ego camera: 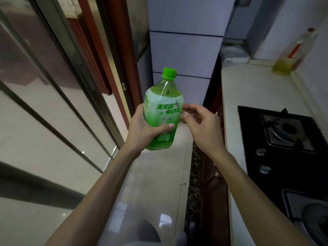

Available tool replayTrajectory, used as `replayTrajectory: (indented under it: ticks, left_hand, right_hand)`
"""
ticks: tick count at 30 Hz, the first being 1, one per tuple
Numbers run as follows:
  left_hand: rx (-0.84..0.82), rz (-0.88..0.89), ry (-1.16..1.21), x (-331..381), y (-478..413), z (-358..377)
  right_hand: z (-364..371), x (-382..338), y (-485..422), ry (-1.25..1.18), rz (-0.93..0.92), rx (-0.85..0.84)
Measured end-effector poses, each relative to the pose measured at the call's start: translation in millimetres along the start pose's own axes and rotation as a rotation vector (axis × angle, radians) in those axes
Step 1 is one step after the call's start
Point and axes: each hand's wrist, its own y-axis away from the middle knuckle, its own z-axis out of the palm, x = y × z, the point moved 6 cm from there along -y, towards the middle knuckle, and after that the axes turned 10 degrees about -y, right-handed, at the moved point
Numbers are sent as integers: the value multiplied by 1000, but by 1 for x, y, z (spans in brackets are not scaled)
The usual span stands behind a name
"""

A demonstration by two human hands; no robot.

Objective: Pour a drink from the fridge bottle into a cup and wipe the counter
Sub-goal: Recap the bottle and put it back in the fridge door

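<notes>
Forearms reach out left of the gas hob (pixel 284 132), where the left hand (pixel 142 128) grasps the green bottle (pixel 159 107) low on its body, upright, cap (pixel 169 72) on. The right hand (pixel 200 121) hovers loosely curled beside the label, holding nothing. No cup shows. That low one-handed grip could let the smooth bottle slip once tilted.

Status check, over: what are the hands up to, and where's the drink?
Left hand grips bottle. Right hand loose beside it, holding nothing. Cap on. No cup in view.
</notes>
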Motion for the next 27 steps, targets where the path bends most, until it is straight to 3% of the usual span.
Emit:
replayTrajectory:
  ticks: [12, 27]
  left_hand:
    - [64, -43, -18, -18, -92, -12]
    - [-40, 31, 47, -46, -325, -57]
  right_hand:
    - [40, 39, -97, -96, -27, -106]
    - [139, 67, -290, 16, -46, -35]
